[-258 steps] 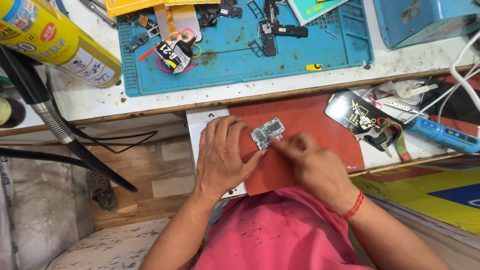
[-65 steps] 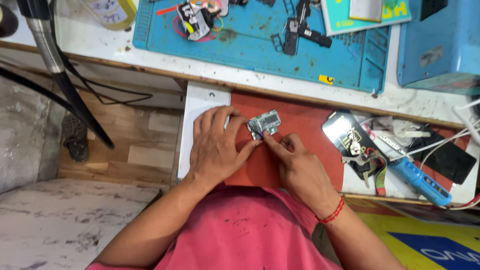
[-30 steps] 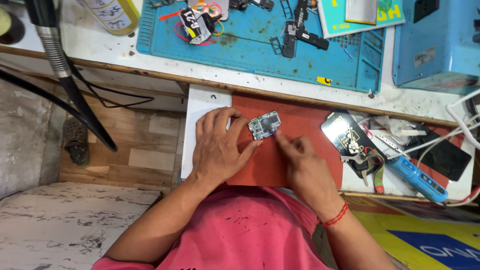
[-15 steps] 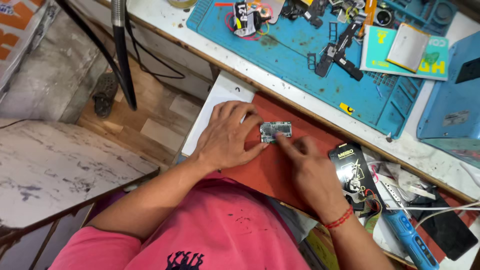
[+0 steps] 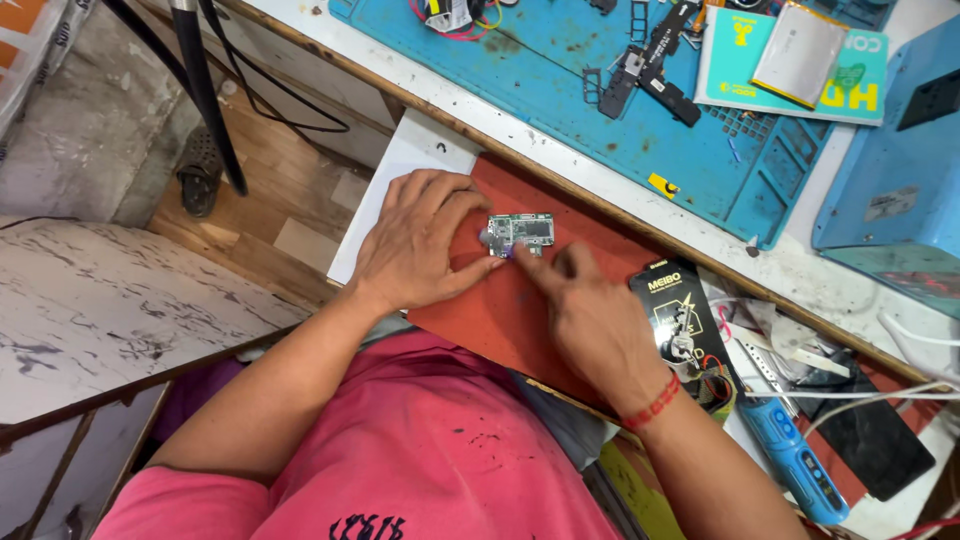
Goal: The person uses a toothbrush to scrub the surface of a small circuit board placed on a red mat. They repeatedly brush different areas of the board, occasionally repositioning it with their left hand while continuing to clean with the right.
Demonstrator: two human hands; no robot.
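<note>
A small green circuit board (image 5: 523,229) lies on a red mat (image 5: 500,310) on a pull-out shelf under the bench. My left hand (image 5: 415,242) lies flat on the mat, its fingertips against the board's left edge, pinning it. My right hand (image 5: 590,320) comes in from the lower right, its fingers pinched on something small and purple at the board's lower edge; what that is I cannot tell.
A blue work mat (image 5: 600,90) with phone parts lies on the white bench above. A black packet with keys (image 5: 680,325) and a blue handled tool (image 5: 795,465) lie to the right. A blue machine (image 5: 900,170) stands at far right. Black cables (image 5: 200,90) hang at left.
The view has swung and tilted, so the bench now runs diagonally. Both hands stay at the board; my right fingertips have moved along its lower edge.
</note>
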